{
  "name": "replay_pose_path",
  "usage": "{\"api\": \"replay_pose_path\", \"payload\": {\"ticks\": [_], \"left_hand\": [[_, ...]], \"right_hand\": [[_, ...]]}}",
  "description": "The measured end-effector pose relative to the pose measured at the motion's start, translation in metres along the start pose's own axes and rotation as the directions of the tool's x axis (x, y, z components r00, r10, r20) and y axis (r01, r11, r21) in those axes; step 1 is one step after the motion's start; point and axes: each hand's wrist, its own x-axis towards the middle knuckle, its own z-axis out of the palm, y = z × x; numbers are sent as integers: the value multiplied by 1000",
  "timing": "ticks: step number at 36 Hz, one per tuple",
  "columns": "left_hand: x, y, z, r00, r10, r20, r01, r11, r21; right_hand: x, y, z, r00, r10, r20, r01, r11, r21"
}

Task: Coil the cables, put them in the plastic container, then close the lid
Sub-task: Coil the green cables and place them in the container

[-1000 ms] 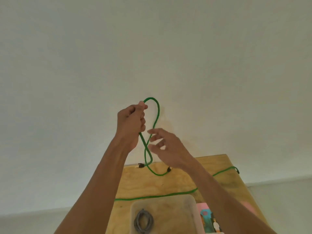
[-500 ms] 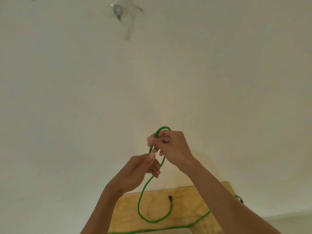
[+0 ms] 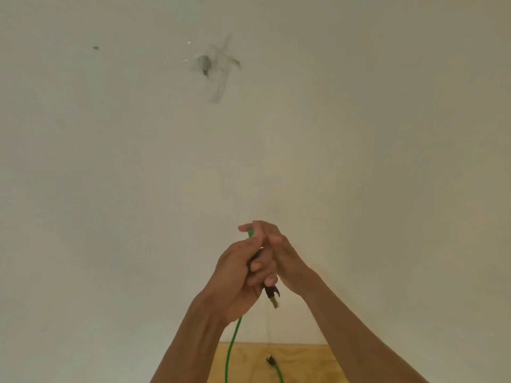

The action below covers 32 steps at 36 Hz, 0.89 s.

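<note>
In the head view, both hands are raised together in front of a pale wall. The left hand (image 3: pixel 237 275) is curling its fingers round a green cable (image 3: pixel 231 346), so its grip is clamped on that cable. A short green bend of it is showing above the fist, and a dark plug with a gold tip (image 3: pixel 272 295) is sticking out just below the curled fingers. From under the palm, the cable is hanging down towards the bottom edge. The right hand (image 3: pixel 279 255) is lying against the left one, fingers mostly straight and pointing up and left, touching the cable's top bend; its grip is looking apart rather than closed, though the fingertips are partly hidden behind the left fist. Low in the picture, a strip of light wooden surface (image 3: pixel 304 360) is showing between the forearms, and a second dark plug (image 3: pixel 270 360) with a green lead is lying on it. High on the wall, a grey fitting (image 3: pixel 204 63) with blurred streaks around it is showing.
</note>
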Motion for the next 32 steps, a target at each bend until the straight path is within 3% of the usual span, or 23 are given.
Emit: {"api": "replay_pose_path", "payload": {"ticks": [2, 4, 6, 11, 13, 16, 20, 22, 25, 28, 30, 32], "left_hand": [[6, 5, 7, 999, 34, 33, -32, 997, -75], [14, 10, 11, 997, 70, 16, -69, 995, -74], [22, 16, 12, 994, 105, -25, -105, 994, -7], [42, 31, 1, 973, 209, -94, -184, 957, 225], [48, 35, -7, 963, 249, -104, -204, 924, 323], [54, 38, -19, 945, 315, -91, -228, 831, 507], [57, 32, -35, 929, 367, -40, -200, 591, 781], [59, 28, -45, 938, 346, -1, -182, 497, 849], [61, 22, -57, 959, 284, 22, -149, 432, 890], [58, 20, -59, 981, 192, 29, -93, 334, 938], [52, 19, -54, 994, 102, 26, -62, 366, 929], [44, 17, -47, 1000, 1, -10, 8, 471, 882]], "right_hand": [[-10, 5, -1, 997, 30, 67, -32, 999, 35], [-17, 9, 2, 997, -1, 83, 7, 997, -70], [-21, 17, 8, 1000, -13, 11, 15, 981, -194], [-25, 34, 20, 987, 74, -142, -78, 997, -27], [-27, 39, 21, 983, 82, -164, -92, 994, -53], [-29, 40, 21, 979, -22, -205, -15, 984, -176], [-28, 29, 15, 977, -139, -159, 64, 911, -407], [-27, 18, 6, 978, -182, -102, 103, 846, -523], [-18, 2, -12, 983, -182, -16, 123, 724, -679], [-7, -10, -27, 978, -210, 7, 154, 691, -706], [0, -18, -35, 965, -264, -5, 195, 725, -661], [4, -27, -40, 952, -306, -3, 241, 755, -610]]}}
